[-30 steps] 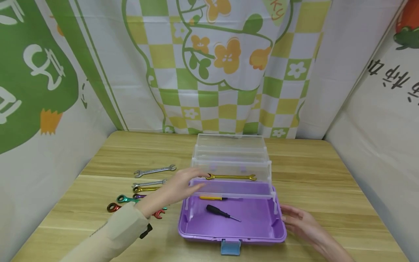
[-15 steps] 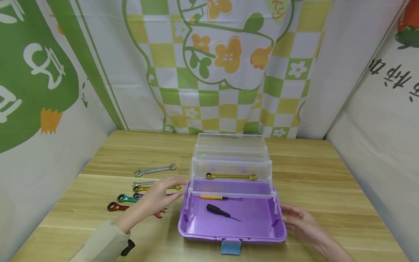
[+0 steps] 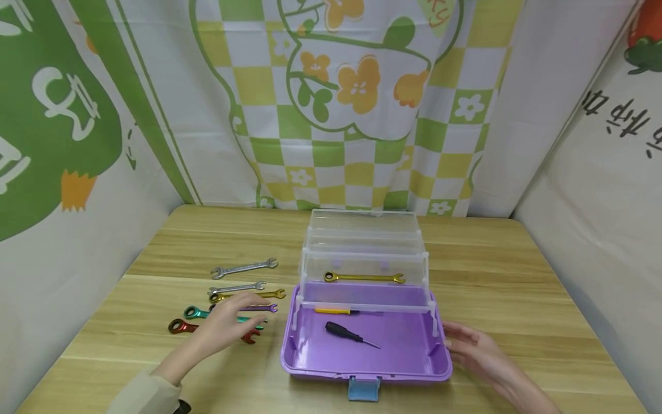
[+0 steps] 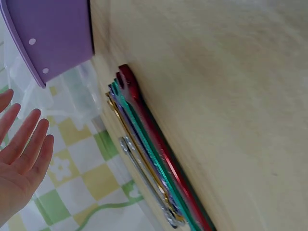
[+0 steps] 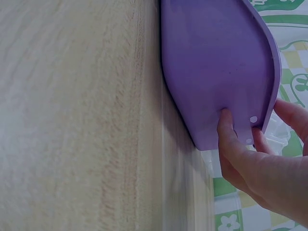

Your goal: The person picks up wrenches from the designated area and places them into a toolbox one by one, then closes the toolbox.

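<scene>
My left hand (image 3: 222, 328) hovers with loosely spread fingers over the wrenches, holding nothing. Beneath and beside it lie a red wrench (image 3: 182, 326), a teal wrench (image 3: 198, 313), a purple wrench (image 3: 265, 308) and a gold wrench (image 3: 274, 294), partly covered by the hand. My right hand (image 3: 478, 353) rests its fingertips on the outer right wall of the purple toolbox (image 3: 362, 376). Another gold wrench (image 3: 364, 278) lies in the toolbox's raised clear tray. On the box floor are a black-handled screwdriver (image 3: 343, 332) and a yellow-handled screwdriver (image 3: 333, 311).
Two silver wrenches, the farther silver wrench (image 3: 244, 268) and the nearer silver wrench (image 3: 238, 288), lie behind the coloured ones on the wooden table (image 3: 507, 276). The clear lid (image 3: 364, 221) stands up toward the curtain. A blue latch (image 3: 364, 389) juts from the box front.
My left hand has drawn back from the clear tray, leftward and nearer, to above the wrenches. The gold wrench stays in the tray. My right hand keeps its place at the box.
</scene>
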The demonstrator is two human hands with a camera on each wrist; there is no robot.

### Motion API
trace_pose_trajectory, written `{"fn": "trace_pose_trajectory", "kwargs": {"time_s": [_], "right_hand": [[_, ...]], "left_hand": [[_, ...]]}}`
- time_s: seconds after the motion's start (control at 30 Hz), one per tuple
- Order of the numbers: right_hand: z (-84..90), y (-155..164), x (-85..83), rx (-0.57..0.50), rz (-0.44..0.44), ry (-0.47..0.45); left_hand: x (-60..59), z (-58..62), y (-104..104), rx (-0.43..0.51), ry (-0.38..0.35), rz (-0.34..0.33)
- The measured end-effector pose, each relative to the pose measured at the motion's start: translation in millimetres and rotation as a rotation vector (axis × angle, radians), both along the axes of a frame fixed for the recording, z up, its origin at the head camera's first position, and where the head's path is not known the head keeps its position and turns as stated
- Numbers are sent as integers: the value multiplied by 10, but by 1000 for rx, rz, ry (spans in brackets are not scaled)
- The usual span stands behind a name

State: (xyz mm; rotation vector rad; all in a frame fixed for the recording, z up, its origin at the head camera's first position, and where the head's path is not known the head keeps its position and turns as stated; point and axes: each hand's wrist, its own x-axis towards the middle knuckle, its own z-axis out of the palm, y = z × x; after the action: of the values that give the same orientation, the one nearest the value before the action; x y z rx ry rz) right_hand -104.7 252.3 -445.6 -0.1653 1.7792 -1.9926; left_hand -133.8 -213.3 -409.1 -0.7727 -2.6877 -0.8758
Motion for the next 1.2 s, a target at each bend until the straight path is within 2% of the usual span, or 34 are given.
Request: {"fn": "trace_pose_trajectory", "kwargs": {"time_s": [0.1,0.23,0.5,0.7,0.83,0.93,1.2], "right_hand": [[-2,1,1,-1,-6,-5],[-4,-2,1,-2,-8,-8],[3,-9,-1,46,-27,-12],[-10,-3,-8,5,-11,-2],[-18,2,-10,-41,0,-2],[-15,2,-11,-46,1,-4],[-1,-3,-3,-3,-16,-4]], "left_hand": [[19,-43,-58,6,2,11],[50,-77,-120,10,-46,40],[77,-136,-252,-43,-127,80],[57,-175,-355,-49,-180,72],[39,-182,-415,-75,-186,40],[26,-202,-458,-120,-158,24],[-10,-256,-555,-196,-185,41]]}}
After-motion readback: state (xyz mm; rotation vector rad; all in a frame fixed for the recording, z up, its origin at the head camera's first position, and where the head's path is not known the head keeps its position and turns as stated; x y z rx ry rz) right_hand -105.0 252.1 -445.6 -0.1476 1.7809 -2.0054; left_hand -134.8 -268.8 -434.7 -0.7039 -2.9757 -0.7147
